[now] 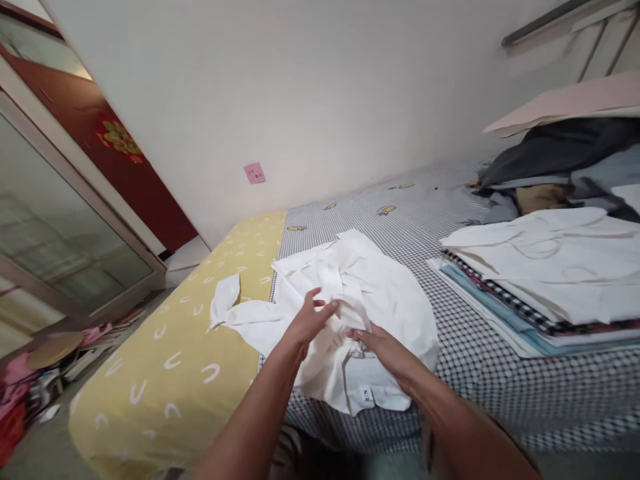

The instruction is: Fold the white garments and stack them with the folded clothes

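Note:
A crumpled white shirt [380, 293] lies on the checked bed sheet [465, 373], one sleeve trailing left onto the yellow cover [170, 373]. My left hand [311, 319] rests on the middle of the shirt, fingers curled and pinching a fold of the cloth. My right hand [381, 343] is just to its right, fingers closed on the shirt fabric near the lower front. A small label shows at the shirt's near hem.
A stack of folded clothes [545, 280] sits on the bed at right, with a loose pile of dark garments [565, 160] behind it. A white wall with a pink note [255, 173] stands beyond. At left are a glass door and floor clutter [45, 373].

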Demonstrator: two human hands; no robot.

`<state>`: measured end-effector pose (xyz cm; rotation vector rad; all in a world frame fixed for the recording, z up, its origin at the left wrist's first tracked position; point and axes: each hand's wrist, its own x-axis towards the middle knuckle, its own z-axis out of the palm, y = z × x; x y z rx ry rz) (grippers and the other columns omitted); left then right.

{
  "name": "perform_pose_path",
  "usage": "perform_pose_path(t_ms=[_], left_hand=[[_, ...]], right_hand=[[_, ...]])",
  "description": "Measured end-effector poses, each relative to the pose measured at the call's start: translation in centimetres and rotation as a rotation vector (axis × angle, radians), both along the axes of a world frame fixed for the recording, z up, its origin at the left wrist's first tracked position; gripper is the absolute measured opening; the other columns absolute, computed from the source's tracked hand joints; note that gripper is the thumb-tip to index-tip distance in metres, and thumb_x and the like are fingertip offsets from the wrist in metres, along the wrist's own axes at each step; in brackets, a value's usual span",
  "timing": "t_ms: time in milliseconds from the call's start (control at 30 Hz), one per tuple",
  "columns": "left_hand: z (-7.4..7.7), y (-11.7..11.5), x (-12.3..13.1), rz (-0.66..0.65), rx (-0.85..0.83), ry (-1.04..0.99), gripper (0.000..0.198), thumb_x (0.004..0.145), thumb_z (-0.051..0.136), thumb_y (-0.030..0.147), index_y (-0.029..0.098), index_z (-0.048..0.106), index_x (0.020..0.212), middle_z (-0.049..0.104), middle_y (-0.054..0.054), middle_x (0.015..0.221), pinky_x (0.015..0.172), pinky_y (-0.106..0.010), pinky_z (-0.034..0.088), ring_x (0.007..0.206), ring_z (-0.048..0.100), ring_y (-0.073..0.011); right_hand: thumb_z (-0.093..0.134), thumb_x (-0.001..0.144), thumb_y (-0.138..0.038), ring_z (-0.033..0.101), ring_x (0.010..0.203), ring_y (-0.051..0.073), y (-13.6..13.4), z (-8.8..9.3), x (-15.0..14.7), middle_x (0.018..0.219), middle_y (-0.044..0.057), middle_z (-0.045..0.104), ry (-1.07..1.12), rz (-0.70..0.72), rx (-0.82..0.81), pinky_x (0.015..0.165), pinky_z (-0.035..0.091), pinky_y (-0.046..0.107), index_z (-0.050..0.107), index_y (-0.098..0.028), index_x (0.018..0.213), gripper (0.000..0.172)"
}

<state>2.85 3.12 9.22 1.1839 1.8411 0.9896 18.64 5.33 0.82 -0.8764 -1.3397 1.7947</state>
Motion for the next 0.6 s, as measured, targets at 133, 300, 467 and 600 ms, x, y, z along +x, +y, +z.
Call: perform_pose_path(t_ms=[133,300,467,600], left_hand=[[-2.3,-0.1,-2.3,0.141,0.007,0.304,0.055,0.085,0.062,0.042,0.014,0.05,0.13,0.045,-0.024,0.146,0.108,-0.045,0.039,0.13,0.05,-0.0315],[-5.1,-1.4,-1.9,0.166,0.027,0.335,0.023,0.06,0.079,0.024,0.019,0.059,0.071,0.063,-0.014,0.124,0.115,-0.056,0.025,0.13,0.047,-0.0393],[-1.3,-1.2,-3.3,0.349,0.149,0.058,0.024,0.08,0.061,0.043,0.019,0.062,0.084,0.065,-0.008,0.102,0.091,-0.037,0.049,0.104,0.061,-0.0248],[5.0,0.1,-3.5,0.344,0.172,-0.242,0.025,0.085,0.057,0.043,0.02,0.065,0.092,0.065,-0.004,0.091,0.072,-0.027,0.051,0.076,0.062,-0.0137]], right_hand=[[0.058,0.076,-0.051,0.056,0.076,0.02,0.3,-0.2,0.3,0.075,0.001,0.065,-0.05,-0.062,0.005,0.077,0.041,0.034,0.061,-0.021,0.079,0.031],[0.05,0.077,-0.05,0.052,0.066,0.018,0.7,-0.8,-0.6,0.056,-0.006,0.053,-0.09,-0.167,0.018,0.069,0.037,0.031,0.053,-0.023,0.087,0.029],[0.044,0.084,-0.047,0.047,0.055,0.017,1.0,-1.1,-1.4,0.047,-0.009,0.043,-0.245,-0.227,0.049,0.063,0.033,0.031,0.052,-0.025,0.095,0.026],[0.057,0.081,-0.041,0.058,0.065,0.02,1.0,-0.8,-0.9,0.065,-0.003,0.064,-0.234,-0.099,0.098,0.068,0.04,0.034,0.06,-0.025,0.111,0.034]])
